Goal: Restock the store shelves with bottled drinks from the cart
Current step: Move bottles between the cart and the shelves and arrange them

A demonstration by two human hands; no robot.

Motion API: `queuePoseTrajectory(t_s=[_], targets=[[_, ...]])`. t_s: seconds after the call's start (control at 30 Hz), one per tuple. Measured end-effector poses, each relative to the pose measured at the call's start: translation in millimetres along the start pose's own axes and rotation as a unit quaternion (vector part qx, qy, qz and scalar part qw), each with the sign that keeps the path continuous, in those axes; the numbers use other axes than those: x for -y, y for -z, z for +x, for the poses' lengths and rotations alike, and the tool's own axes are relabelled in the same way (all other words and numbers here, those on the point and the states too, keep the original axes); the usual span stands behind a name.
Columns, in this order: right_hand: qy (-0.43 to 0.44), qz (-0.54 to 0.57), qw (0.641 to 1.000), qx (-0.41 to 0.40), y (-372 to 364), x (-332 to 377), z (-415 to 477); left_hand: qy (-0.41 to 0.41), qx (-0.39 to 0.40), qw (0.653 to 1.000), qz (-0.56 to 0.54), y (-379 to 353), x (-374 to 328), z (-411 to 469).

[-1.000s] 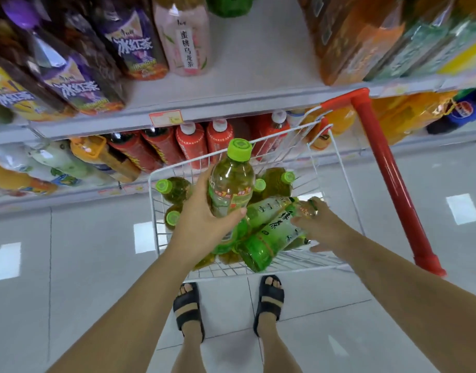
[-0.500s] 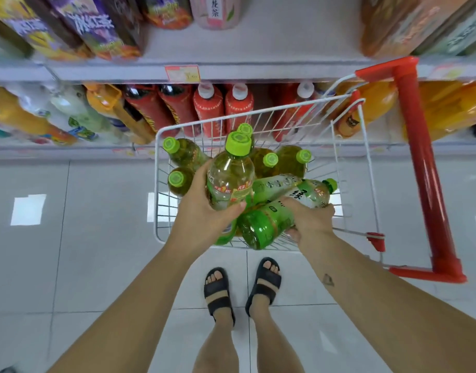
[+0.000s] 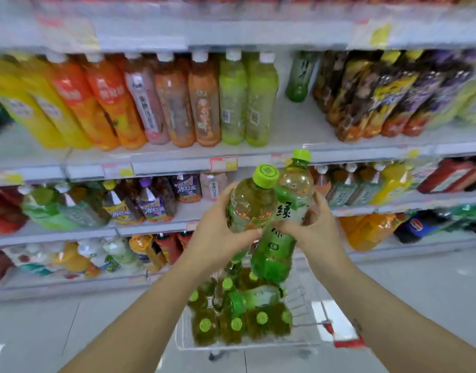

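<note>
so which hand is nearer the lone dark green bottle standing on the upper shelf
Right. The right hand, gripping a green tea bottle, sits below the lone dark green bottle, slightly to its right. The left hand is below and further left.

Stocked drinks fill the shelves (image 3: 177, 155), all softened by motion blur. The upper row runs from yellow bottles (image 3: 29, 109) at the left through orange bottles (image 3: 105, 103) and a pink bottle (image 3: 148, 103) to two pale green bottles (image 3: 247, 98) with white caps. Dark bottles (image 3: 393, 98) with purple and yellow labels stand at the right. Red and yellow price tags (image 3: 223, 163) sit along the shelf edges. A dark bottle with a blue label (image 3: 417, 224) lies low on the right. The pale grey tiled floor (image 3: 56, 332) shows bright patches of light.
</note>
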State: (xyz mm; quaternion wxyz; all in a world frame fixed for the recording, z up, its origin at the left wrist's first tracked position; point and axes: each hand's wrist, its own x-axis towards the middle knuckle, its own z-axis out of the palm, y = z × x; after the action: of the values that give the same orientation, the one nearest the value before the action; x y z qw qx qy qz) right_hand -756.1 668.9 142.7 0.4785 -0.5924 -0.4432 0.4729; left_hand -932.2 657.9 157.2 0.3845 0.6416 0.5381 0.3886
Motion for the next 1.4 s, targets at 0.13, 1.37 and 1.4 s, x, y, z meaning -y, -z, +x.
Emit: queuePoseTrajectory(t_s=[0.13, 1.37, 1.4], targets=[[0.093, -0.029, 0.995, 0.0, 22.7, 57.6, 1.5, -0.099, -0.008, 0.995, 0.023, 12.0, -46.5, 14.9], [0.185, -0.178, 0.966, 0.017, 86.7, 33.4, 305.6, 0.063, -0.159, 0.985, 0.028, -115.6, -30.4, 305.9], [0.195, -0.183, 0.964, -0.006, 87.0, 25.0, 295.5, 0.052, -0.159, 0.985, 0.046, -120.9, -24.8, 295.1]])
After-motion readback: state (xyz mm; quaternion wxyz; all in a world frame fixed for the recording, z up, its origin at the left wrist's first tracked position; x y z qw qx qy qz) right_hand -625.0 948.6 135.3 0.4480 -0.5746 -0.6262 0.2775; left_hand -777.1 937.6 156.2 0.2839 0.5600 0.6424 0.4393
